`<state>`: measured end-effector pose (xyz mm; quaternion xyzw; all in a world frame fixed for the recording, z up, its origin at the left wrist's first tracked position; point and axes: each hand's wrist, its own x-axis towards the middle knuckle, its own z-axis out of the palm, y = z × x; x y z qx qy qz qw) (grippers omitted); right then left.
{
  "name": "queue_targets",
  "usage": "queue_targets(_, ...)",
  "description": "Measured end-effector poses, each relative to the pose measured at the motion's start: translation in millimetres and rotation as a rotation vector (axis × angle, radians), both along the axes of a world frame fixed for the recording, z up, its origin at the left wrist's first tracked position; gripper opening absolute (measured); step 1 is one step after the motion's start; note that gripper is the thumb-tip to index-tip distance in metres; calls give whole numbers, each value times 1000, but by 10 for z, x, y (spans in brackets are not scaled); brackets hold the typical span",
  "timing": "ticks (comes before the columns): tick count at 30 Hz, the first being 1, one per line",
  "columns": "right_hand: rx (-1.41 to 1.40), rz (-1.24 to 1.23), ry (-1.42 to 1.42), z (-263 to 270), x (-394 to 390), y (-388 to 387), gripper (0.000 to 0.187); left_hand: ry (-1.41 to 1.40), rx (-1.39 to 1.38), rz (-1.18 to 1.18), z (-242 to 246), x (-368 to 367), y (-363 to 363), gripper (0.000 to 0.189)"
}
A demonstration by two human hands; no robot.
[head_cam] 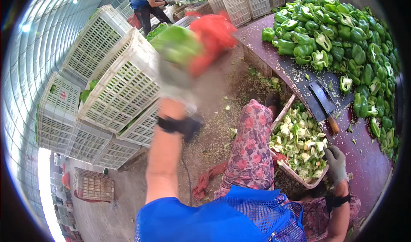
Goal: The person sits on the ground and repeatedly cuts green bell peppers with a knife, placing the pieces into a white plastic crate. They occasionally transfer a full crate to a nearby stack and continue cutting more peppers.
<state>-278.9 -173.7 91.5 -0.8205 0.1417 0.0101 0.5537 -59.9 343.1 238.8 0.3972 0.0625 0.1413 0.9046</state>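
Note:
My left hand [176, 71], in a greyish glove and badly blurred, is stretched out in front of the stacked crates. At its fingers is a blurred green pepper piece [179, 42], which it appears to hold. My right hand [335, 163], in a grey glove, is at the near right rim of a crate of pepper cores [310, 184]; whether its fingers grip the rim is unclear. Pale cores and green scraps [298, 139] fill that crate. A cleaver [322, 100] with a wooden handle lies on the dark board [297, 71].
A large heap of green peppers [340, 33], some cut open, covers the table's [362, 165] far side. White plastic crates [125, 87] are stacked at the left. Red netting [212, 36] is beyond my left hand. Farther back, a person [144, 4] bends over another worktable. Seeds litter the floor [208, 145].

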Motion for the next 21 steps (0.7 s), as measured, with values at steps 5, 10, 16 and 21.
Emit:
queue_targets(5,-116,19,16,76,69,-237,28,-71,175,346,650,361,1141,39)
queue_targets(10,-267,-201,48,-105,267,-651,35,-12,300,-198,-357,88,-680,35)
queue_targets(16,-776,-535,-31,-229,876,-1638,49,252,319,-807,-1283,-986,-2795,37)
queue_targets(21,-379,-698,153,-346,1532,-2279,103,505,441,-995,-1604,-1234,-3299,42)
